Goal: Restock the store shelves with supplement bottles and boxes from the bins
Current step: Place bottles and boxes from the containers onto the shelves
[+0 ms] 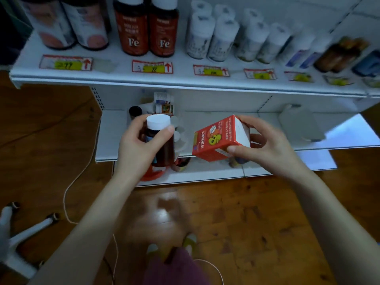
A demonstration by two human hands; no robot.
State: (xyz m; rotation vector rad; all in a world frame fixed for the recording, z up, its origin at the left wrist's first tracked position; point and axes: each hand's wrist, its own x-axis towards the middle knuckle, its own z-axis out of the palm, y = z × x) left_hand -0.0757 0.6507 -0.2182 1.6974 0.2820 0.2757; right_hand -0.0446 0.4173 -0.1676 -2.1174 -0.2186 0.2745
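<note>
- The brown bottle (164,149) has most of its label covered by the left hand (137,147) wrapped round it.
- The red box (218,138) has its far end tucked behind the right hand (265,145), and its small print is too fine to read.
- The two Fe bottles (147,29) lose their caps to the top edge.
- The far-right bottles (337,56) are smeared, so I can't read their labels.
- The price tags (298,77) near them are blurred and their figures are illegible.
- A red item (153,174) sits half hidden under the left wrist; I can't tell what it is.
- The white chair base (18,235) is cut off by the left edge.
</note>
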